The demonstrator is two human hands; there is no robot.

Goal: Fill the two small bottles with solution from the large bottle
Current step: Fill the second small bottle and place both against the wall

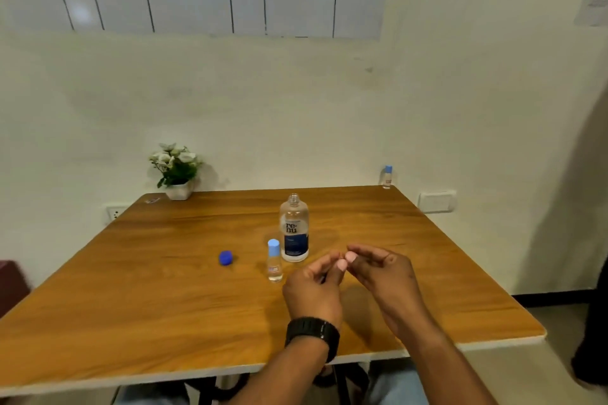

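Note:
The large clear bottle [293, 227] with a dark blue label stands uncapped in the middle of the table. Its blue cap [225, 257] lies on the wood to the left. One small bottle [274, 261] with a light blue cap stands upright just left of the large one. A second small capped bottle [387, 177] stands at the far right corner. My left hand [312, 286], with a black watch on the wrist, and my right hand [385, 273] hover in front of the large bottle. Their fingertips nearly touch, the fingers are loosely curled, and I see nothing held in either.
The wooden table [164, 306] stands against a white wall. A small potted plant [176, 171] sits at the far left corner. My knees show under the near edge.

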